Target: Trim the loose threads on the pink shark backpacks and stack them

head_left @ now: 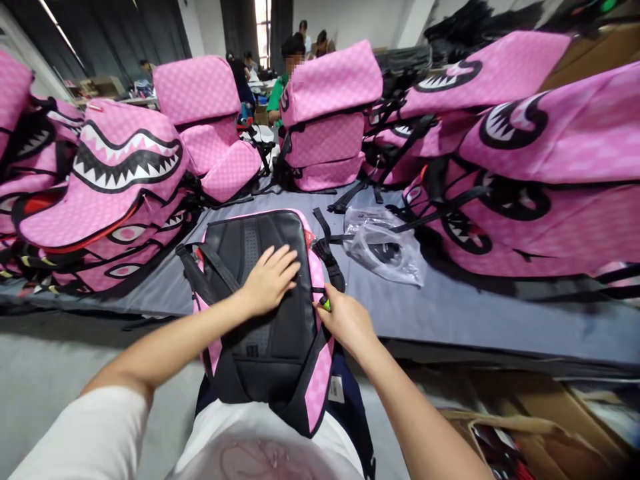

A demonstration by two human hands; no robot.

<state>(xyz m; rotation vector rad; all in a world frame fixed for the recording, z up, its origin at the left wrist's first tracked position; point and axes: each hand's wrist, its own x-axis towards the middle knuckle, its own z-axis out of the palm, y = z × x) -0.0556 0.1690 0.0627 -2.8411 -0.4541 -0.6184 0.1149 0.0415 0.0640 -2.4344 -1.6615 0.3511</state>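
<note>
Centrally, a pink-and-black backpack (285,333) overhangs the near edge of the grey tabletop (450,313); the left hand (270,281) lies spread on it, the right hand (349,320) grips a green-and-black object (325,304); a white label (336,389) is illegible.

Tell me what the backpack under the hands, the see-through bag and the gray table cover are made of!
Backpack: the black back panel looks like smooth imitation leather, with a soft sheen; the pink side may be coated fabric, printed in checks.
See-through bag: thin, glossy plastic, because it's clear and crinkly.
Gray table cover: probably cloth, because it looks dull; I can't see any weave.
</note>
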